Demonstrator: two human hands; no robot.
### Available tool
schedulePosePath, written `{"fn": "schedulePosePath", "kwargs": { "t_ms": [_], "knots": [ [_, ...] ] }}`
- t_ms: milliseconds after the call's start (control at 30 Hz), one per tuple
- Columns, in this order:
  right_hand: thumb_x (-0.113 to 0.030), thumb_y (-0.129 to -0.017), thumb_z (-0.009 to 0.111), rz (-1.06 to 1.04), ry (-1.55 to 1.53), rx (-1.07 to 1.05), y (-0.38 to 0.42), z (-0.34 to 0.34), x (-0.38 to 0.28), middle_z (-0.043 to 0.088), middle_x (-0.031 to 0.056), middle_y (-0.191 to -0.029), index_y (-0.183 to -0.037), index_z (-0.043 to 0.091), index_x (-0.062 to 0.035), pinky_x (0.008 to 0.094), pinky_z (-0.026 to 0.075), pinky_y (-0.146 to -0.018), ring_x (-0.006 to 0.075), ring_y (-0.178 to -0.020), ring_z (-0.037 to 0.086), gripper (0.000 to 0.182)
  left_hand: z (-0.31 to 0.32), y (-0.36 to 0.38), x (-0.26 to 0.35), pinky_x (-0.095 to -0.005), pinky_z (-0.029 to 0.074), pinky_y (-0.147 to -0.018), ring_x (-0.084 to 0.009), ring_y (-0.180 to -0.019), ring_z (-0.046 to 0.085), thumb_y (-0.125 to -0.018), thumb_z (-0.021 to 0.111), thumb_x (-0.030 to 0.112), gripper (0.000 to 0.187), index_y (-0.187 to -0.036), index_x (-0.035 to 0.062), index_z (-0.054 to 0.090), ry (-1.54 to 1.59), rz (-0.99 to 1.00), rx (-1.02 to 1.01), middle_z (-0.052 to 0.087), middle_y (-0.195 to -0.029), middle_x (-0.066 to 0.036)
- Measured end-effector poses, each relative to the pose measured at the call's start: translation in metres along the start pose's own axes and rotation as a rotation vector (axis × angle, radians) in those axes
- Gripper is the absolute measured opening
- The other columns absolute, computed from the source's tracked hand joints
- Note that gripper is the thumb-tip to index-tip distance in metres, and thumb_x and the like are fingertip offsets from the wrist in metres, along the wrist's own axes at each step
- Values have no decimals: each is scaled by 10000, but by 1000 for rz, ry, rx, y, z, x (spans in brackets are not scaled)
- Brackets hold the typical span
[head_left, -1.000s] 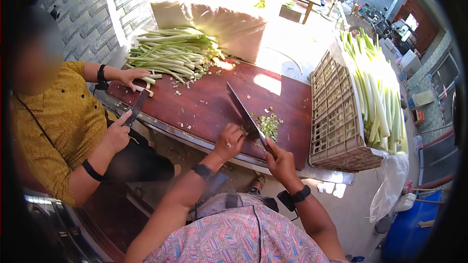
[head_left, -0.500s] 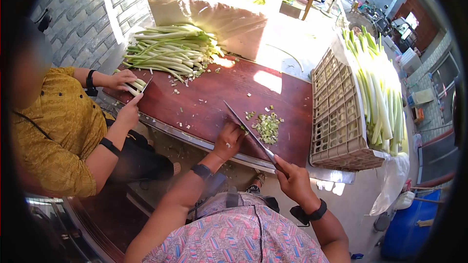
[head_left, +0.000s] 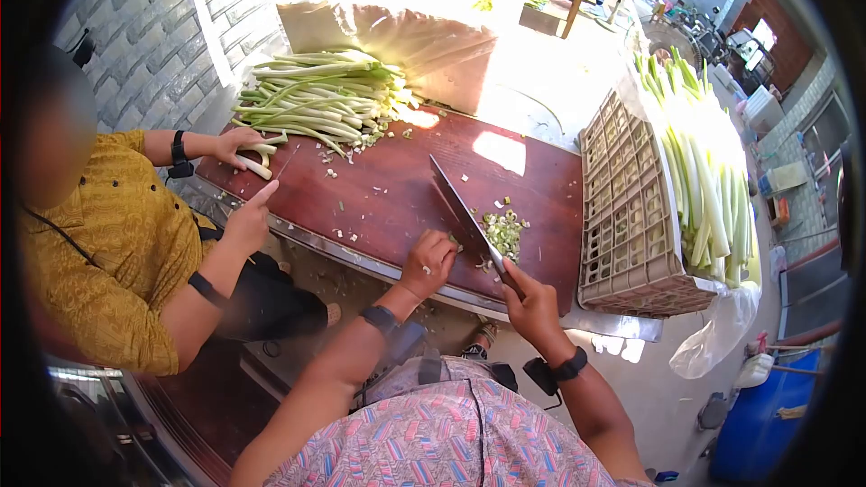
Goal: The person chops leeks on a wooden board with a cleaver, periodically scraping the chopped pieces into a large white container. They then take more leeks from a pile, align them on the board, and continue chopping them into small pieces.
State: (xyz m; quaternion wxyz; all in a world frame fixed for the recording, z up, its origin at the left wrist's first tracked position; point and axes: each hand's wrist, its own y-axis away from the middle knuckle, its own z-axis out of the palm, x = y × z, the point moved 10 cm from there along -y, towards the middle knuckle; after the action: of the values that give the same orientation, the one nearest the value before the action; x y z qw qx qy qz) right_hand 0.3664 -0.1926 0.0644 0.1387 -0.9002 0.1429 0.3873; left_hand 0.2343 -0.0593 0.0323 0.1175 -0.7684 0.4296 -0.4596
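Observation:
My right hand (head_left: 532, 302) grips the handle of a long kitchen knife (head_left: 463, 207), its blade pointing away from me over the red-brown table. A dark shadow lies left of the blade, which looks raised off the surface. Close to the near edge, my left hand (head_left: 428, 263) is curled with fingers together, left of the knife; whatever is inside is hidden by the fingers. Just right of the blade lies a small heap of chopped green onion (head_left: 507, 233). A large pile of whole green onions (head_left: 325, 99) rests at the table's far left.
On the left, a person in a mustard shirt (head_left: 126, 234) holds green onion pieces (head_left: 257, 159) and a knife. A plastic crate (head_left: 627, 216) packed with long green onions (head_left: 695, 171) stands at the table's right end. Behind the table sits a large covered block (head_left: 388, 36).
The knife has lifted and swung slightly right, away from my left hand. The green bit at my left fingertips no longer shows clearly. The other person's knife has separated from their green onions.

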Motion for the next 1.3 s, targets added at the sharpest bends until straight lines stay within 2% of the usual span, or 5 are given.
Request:
{"fn": "schedulePosePath", "kwargs": {
  "t_ms": [333,933,1067,1133,1300],
  "knots": [
    [-58,-811,696,-95,160,-70,40,-33,-37,628,164,-728,-1258,636,-118,384,474,-573,320,-619,616,455,-2,2,-1,-425,475,-712,-337,-813,572,-750,662,9,86,-804,48,608,-47,59,74,592,-842,-119],
    [-27,-837,662,37,-7,-70,-10,13,4,685,233,-930,-1295,598,-87,326,527,-681,339,-829,706,466,-2,0,-2,-414,487,-743,-344,-861,574,-756,654,-15,94,-817,32,600,-9,-2,24,569,-869,-140],
    [-26,-834,670,-35,-26,27,2,-6,3,695,217,-918,-1288,603,-82,314,523,-669,319,-799,715,462,-1,3,-7,-418,486,-740,-345,-871,580,-754,660,-18,105,-820,34,597,4,-56,19,570,-878,-139],
    [-80,-812,690,-28,-33,25,18,-18,1,668,190,-811,-1281,626,-155,405,507,-613,359,-685,657,479,1,4,-8,-421,487,-732,-347,-865,582,-752,662,-19,109,-820,33,595,5,-72,15,570,-880,-139],
    [-56,-810,703,-71,25,-50,43,-35,-24,666,162,-795,-1269,633,-134,359,504,-604,298,-667,658,471,0,7,-11,-413,502,-714,-351,-833,608,-761,669,-11,95,-826,29,613,-20,-48,59,596,-896,-149]
  ]
}}
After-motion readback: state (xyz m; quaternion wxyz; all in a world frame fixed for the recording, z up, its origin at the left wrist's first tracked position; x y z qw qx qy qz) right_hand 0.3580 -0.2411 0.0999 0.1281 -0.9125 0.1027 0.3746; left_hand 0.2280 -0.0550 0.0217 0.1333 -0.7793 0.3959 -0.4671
